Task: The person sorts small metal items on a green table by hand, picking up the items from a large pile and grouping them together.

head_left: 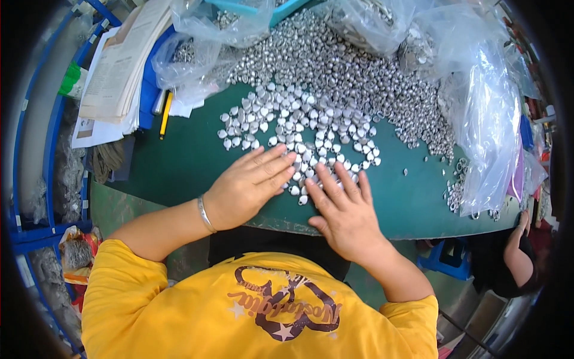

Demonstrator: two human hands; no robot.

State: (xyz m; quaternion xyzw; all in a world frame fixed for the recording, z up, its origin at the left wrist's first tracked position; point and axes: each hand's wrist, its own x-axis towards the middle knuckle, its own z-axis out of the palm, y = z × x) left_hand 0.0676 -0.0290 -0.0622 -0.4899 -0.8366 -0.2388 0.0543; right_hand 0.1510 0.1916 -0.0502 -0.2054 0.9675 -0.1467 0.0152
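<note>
Small silvery heart-shaped metal pieces point(287, 113) lie loosely spread on the green tabletop point(185, 155). My left hand point(251, 184), with a bangle on its wrist, rests at the near left edge of the spread, fingers stretched out and lying over some pieces. Opposite it, my right hand point(347, 209) lies with fingers spread, fingertips touching the near pieces. A few hearts sit in the gap between both hands. What lies beneath the fingers is hidden.
Behind the hearts, a dense heap of small metal parts point(335, 66) covers the table's far side. Clear plastic bags point(487, 119) stand at right and back. Papers point(125, 66) and a yellow pen point(165, 116) lie left. Another person's arm point(519, 254) shows at far right, near a blue stool point(447, 260).
</note>
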